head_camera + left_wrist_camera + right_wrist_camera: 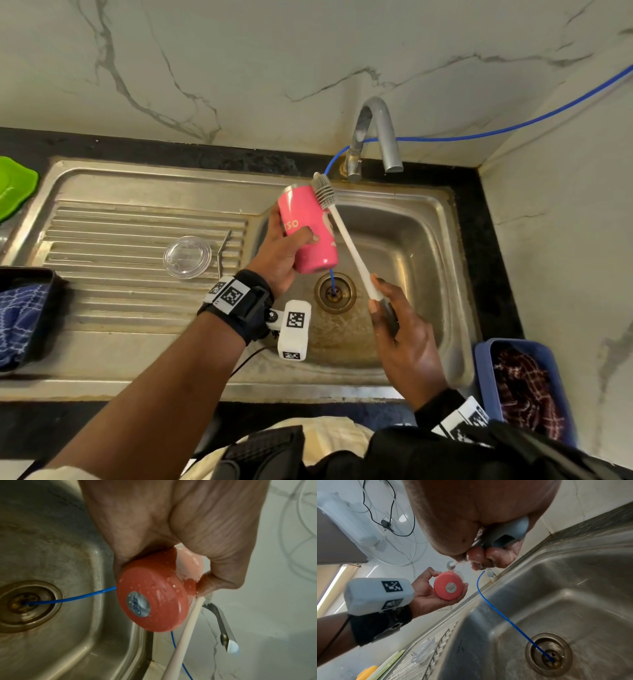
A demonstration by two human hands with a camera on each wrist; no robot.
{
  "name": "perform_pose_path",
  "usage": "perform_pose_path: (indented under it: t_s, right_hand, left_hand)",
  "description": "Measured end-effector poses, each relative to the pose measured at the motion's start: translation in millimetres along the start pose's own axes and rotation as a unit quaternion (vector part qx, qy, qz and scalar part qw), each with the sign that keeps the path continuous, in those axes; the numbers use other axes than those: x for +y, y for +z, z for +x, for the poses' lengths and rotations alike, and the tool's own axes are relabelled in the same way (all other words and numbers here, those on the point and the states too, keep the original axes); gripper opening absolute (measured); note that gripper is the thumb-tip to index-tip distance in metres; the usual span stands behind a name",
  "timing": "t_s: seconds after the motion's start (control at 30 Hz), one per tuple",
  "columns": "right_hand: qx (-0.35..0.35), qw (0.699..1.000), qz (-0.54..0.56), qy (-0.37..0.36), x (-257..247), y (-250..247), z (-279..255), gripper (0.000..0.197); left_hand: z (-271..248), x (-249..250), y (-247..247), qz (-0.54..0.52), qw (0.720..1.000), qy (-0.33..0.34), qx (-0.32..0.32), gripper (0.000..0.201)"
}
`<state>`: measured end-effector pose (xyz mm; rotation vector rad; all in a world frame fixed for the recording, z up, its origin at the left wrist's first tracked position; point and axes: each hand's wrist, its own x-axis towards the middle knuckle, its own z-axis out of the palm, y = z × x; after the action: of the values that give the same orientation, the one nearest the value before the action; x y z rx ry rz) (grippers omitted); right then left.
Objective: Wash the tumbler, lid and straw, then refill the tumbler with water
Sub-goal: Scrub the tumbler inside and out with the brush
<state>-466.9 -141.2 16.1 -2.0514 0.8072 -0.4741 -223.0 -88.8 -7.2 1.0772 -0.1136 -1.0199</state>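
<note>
We hold the bottle brush (pixel 346 236) low in our right hand (pixel 404 339), fingers curled round the grey end of its handle, the white shaft slanting up and away to the bristled head at the far end. That head lies against the rim of the pink tumbler (pixel 308 229), on the outside of its mouth as far as we can tell. Our left hand (pixel 281 253) grips the tumbler about its middle, thumb across the front, fingers wrapped behind, so that it stands tilted above the basin with its base toward us and its mouth pointing away; the left wrist view shows the base wet, with a round silver sticker at its centre. Beneath both hands lies the steel sink (pixel 428 246), and a thin blue tube (pixel 513 126) runs down into its drain (pixel 335 292). To the left, on the ribbed draining board, the clear lid (pixel 187 256) rests flat with the bent metal straw (pixel 222 251) just beside it. Beyond the basin the tap (pixel 375 137) arches over the sink's back edge, with the marble wall behind it.
</note>
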Motion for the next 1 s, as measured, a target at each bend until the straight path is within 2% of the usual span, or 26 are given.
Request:
perform_pose_path:
  t_s: [0.17, 0.4, 0.63, 0.87, 1.0]
  right_hand:
    - [-0.024, 1.000, 0.016, -0.007, 2.3, -1.7, -16.8, 0.037]
    - [0.005, 1.000, 0.015, 0.013, 2.3, 1.2, 11.4, 0.040]
    - [-0.020, 0.999, 0.029, -0.010, 2.9, 0.4, -12.5, 0.039]
    - [-0.006, 1.000, 0.028, 0.003, 2.3, 5.3, 3.0, 0.038]
    - [-0.010, 1.000, 0.018, -0.011, 4.7, 3.5, -3.6, 0.038]
  left_hand:
    - [1.9, 8.9, -9.1, -0.008, 1.000, 0.024, 0.018, 0.103]
    - [-4.4, -14.4, 3.1, 0.027, 1.000, -0.004, -0.014, 0.108]
    - [4.1, 8.1, -11.1, -0.004, 0.999, 0.023, 0.022, 0.098]
    - [-2.1, -6.7, -0.5, 0.016, 1.000, 0.000, -0.017, 0.095]
    - [2.5, 2.8, -1.1, 0.000, 1.000, 0.009, 0.018, 0.096]
